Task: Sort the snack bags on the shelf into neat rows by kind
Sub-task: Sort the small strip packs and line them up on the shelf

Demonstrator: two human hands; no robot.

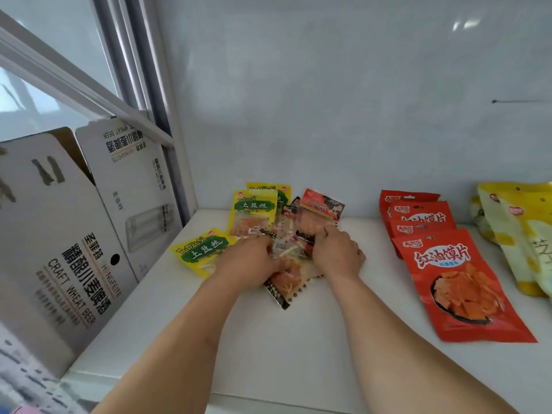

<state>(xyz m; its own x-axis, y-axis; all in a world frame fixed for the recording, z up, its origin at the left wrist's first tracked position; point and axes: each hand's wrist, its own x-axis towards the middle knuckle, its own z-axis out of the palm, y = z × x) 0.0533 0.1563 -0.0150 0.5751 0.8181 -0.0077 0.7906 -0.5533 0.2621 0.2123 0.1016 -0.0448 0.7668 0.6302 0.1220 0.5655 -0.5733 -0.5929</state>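
Smooth white shelf (298,348), faintly satin, like laminate. Glossy back wall (328,100), pale, with bright light reflections at upper right. Shiny plastic film on the large red snack bags (466,282), printed, slightly creased. Same slick film on the yellow-and-green small packets (252,215), partly clear windows over the contents. Crinkled clear and black plastic in the mixed small packets (286,282) under both hands. Glossy yellow bags (513,234) at far right. Matt grey-white printed cardboard box (59,234) at left, brown raw inner face. Smooth pale metal-looking window frame (74,82).
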